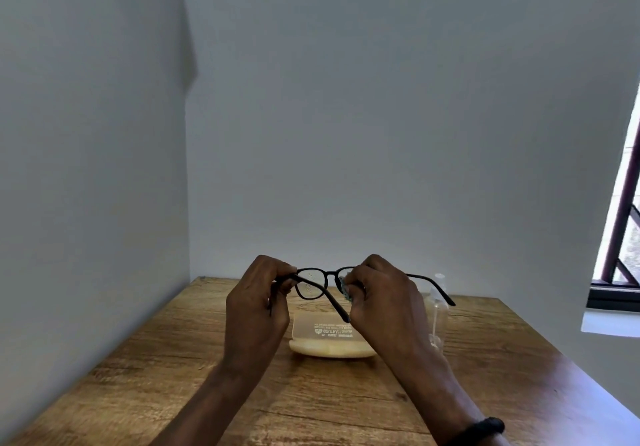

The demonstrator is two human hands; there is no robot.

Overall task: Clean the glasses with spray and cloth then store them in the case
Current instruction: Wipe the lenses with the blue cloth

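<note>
The wooden surface (173, 359) carries a cream glasses case (329, 340), the landmark here. Just right of the case stands a clear spray bottle (437, 310). Above the case, lifted clear of it, the black-framed glasses (318, 281) hang between two hands with temples unfolded. The left hand (258, 301) pinches the frame's left end; the right hand (382, 298) is closed on a small bluish cloth (346, 289) pressed to the right lens. This looks like the wiping step. Next likely calls for wiping the other lens, folding the temples and opening the case.
</note>
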